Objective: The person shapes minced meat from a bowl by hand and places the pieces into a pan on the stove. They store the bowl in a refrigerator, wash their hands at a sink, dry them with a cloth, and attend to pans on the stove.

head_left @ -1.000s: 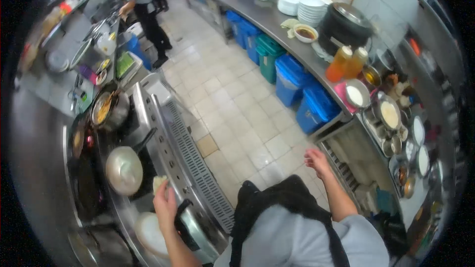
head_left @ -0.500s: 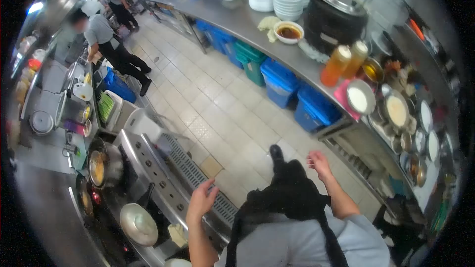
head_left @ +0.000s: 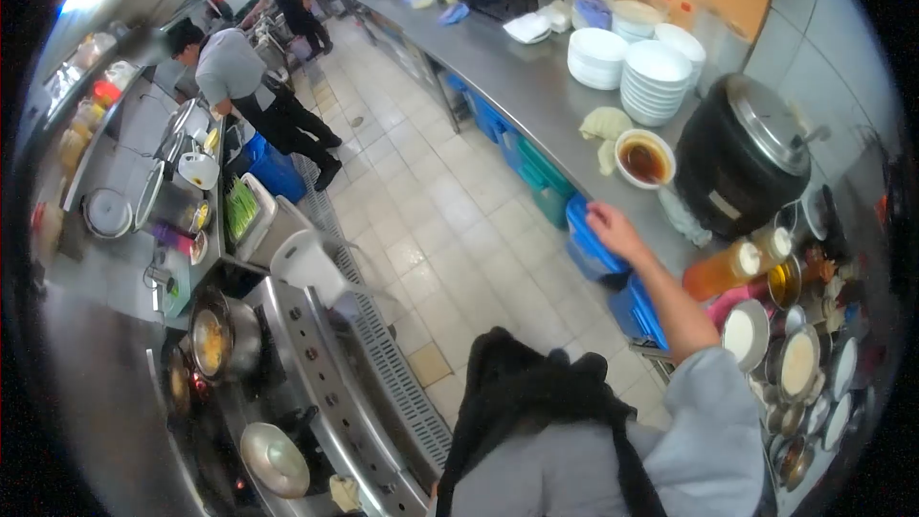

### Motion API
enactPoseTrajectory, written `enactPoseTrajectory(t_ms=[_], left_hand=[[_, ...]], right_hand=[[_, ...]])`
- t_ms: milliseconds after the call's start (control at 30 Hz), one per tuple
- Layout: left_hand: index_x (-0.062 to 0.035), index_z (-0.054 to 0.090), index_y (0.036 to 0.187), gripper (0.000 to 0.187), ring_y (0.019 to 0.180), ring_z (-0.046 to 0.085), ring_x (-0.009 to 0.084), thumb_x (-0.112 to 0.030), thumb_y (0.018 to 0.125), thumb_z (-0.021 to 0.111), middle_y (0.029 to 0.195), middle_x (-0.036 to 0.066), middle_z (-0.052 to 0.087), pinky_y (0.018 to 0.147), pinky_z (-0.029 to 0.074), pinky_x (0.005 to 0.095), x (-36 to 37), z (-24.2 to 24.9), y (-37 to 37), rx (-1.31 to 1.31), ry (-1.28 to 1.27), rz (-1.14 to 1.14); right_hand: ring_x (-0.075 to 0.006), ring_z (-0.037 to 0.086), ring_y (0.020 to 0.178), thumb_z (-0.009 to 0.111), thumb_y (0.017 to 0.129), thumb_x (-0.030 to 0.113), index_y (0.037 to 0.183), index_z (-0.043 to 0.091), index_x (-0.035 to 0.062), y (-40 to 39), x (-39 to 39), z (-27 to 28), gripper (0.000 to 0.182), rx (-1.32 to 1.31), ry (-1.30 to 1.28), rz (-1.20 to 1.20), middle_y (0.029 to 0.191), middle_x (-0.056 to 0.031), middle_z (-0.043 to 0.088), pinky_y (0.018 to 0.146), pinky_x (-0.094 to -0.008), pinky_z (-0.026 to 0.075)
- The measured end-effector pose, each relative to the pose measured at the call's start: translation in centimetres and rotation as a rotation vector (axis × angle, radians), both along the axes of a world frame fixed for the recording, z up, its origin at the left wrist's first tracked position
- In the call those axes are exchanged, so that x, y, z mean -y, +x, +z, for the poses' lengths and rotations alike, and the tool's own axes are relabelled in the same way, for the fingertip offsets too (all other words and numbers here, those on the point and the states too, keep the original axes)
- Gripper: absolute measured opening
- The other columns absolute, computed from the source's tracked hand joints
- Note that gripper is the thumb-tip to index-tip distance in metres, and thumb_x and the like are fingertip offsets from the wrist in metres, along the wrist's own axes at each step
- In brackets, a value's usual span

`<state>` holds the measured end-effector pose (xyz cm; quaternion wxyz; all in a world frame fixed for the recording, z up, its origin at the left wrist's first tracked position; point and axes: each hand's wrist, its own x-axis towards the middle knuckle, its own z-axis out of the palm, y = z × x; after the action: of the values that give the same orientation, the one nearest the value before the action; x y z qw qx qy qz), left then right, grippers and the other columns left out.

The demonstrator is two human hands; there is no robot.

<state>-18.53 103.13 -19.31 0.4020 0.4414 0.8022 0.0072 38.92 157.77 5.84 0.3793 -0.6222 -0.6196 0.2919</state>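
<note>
My right hand reaches forward at the edge of the steel counter, above a blue bin. Its fingers are loosely curled and partly blurred, and whether they press together is unclear. Nearest to it on the counter are a white bowl of dark brown sauce and a pale green cloth. A big black pot with a metal lid stands to the right of the bowl. My left hand is out of view.
Stacked white bowls stand farther back on the counter. Sauce bottles are at right. A stove with a pan and a white chair are at left. A co-worker bends over the left counter.
My right hand has moved forward, up to the counter edge. My left hand has left the view. The view has shifted, and the counter with the sauce bowl appears nearer.
</note>
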Motion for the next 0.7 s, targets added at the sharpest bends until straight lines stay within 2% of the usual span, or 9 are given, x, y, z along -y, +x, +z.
enactPoseTrajectory(t_ms=[133, 200, 267, 333, 400, 467, 567, 633, 700], left_hand=[[-0.0003, 0.064, 0.090, 0.038, 0.069, 0.054, 0.0211, -0.037, 0.096, 0.055, 0.075, 0.015, 0.061, 0.068, 0.046, 0.0420, -4.2, 0.4, -2.4, -0.073, -0.011, -0.114], [-0.0003, 0.064, 0.088, 0.039, 0.069, 0.053, 0.0211, -0.037, 0.096, 0.054, 0.074, 0.015, 0.060, 0.068, 0.045, 0.0424, -7.7, -0.3, -5.8, -0.103, 0.061, -0.235], [-0.0003, 0.064, 0.087, 0.039, 0.068, 0.053, 0.0212, -0.037, 0.096, 0.054, 0.073, 0.015, 0.059, 0.068, 0.045, 0.0427, -12.8, -1.8, -10.9, -0.145, 0.231, -0.410], [0.0022, 0.063, 0.085, 0.042, 0.070, 0.054, 0.0201, -0.037, 0.096, 0.054, 0.073, 0.014, 0.060, 0.067, 0.045, 0.0434, -20.7, 3.4, -12.4, 0.128, 0.167, 0.071], [0.0049, 0.066, 0.093, 0.044, 0.077, 0.057, 0.0188, -0.037, 0.098, 0.052, 0.078, 0.012, 0.064, 0.071, 0.047, 0.0411, -29.3, 11.4, -11.1, 0.106, 0.073, 0.419], [0.0085, 0.066, 0.103, 0.049, 0.084, 0.059, 0.0184, -0.037, 0.099, 0.051, 0.087, 0.013, 0.069, 0.077, 0.049, 0.0375, -34.3, 13.2, -12.4, 0.074, 0.253, 0.339], [0.0080, 0.064, 0.116, 0.049, 0.098, 0.062, 0.0206, -0.037, 0.101, 0.050, 0.103, 0.016, 0.071, 0.089, 0.048, 0.0340, -42.8, 20.5, -9.0, 0.102, 0.300, 0.256], [0.0064, 0.061, 0.123, 0.046, 0.110, 0.060, 0.0213, -0.034, 0.101, 0.051, 0.118, 0.017, 0.067, 0.097, 0.044, 0.0329, -47.5, 25.1, -5.1, 0.236, 0.415, 0.231], [0.0054, 0.059, 0.127, 0.046, 0.113, 0.059, 0.0214, -0.032, 0.102, 0.051, 0.122, 0.016, 0.065, 0.100, 0.042, 0.0329, -51.1, 26.5, -2.0, 0.351, 0.443, 0.246]], right_hand=[[-0.0279, 0.066, 0.089, 0.059, 0.092, 0.023, 0.116, 0.062, -0.0005, 0.3, -6.6, 2.9, 0.034, 0.068, 0.029, -0.077, 0.098, -0.0174, 0.068, 0.083, -0.0389, 0.051], [-0.0348, 0.063, 0.099, 0.059, 0.090, 0.019, 0.118, 0.061, -0.0016, 0.9, -9.0, 4.6, 0.035, 0.404, 0.085, 0.047, 0.106, -0.0213, 0.065, 0.089, -0.0417, 0.050], [-0.0372, 0.061, 0.103, 0.060, 0.089, 0.017, 0.119, 0.060, -0.0020, 1.3, -10.8, 6.8, 0.036, 0.462, 0.089, 0.066, 0.109, -0.0226, 0.063, 0.092, -0.0428, 0.048], [-0.0396, 0.058, 0.107, 0.060, 0.088, 0.015, 0.119, 0.059, -0.0025, 1.6, -12.3, 8.3, 0.036, 0.520, 0.094, 0.099, 0.112, -0.0240, 0.061, 0.096, -0.0439, 0.046], [-0.0388, 0.057, 0.109, 0.061, 0.088, 0.015, 0.119, 0.059, -0.0031, 2.0, -13.7, 9.0, 0.036, 0.559, 0.098, 0.074, 0.112, -0.0242, 0.059, 0.097, -0.0442, 0.045], [-0.0389, 0.057, 0.108, 0.062, 0.087, 0.015, 0.119, 0.059, -0.0027, 2.4, -14.9, 9.3, 0.036, 0.579, 0.074, 0.066, 0.111, -0.0243, 0.060, 0.097, -0.0446, 0.046], [-0.0393, 0.057, 0.108, 0.063, 0.086, 0.015, 0.119, 0.059, -0.0019, 4.0, -16.8, 8.3, 0.037, 0.630, 0.026, 0.069, 0.111, -0.0244, 0.060, 0.096, -0.0454, 0.045], [-0.0395, 0.057, 0.108, 0.063, 0.086, 0.014, 0.120, 0.058, -0.0015, 5.3, -18.7, 7.4, 0.038, 0.654, 0.002, 0.081, 0.112, -0.0244, 0.059, 0.096, -0.0458, 0.045], [-0.0400, 0.056, 0.110, 0.064, 0.083, 0.013, 0.121, 0.057, -0.0011, 6.6, -20.8, 6.6, 0.041, 0.699, -0.082, 0.088, 0.116, -0.0239, 0.058, 0.097, -0.0452, 0.045]])
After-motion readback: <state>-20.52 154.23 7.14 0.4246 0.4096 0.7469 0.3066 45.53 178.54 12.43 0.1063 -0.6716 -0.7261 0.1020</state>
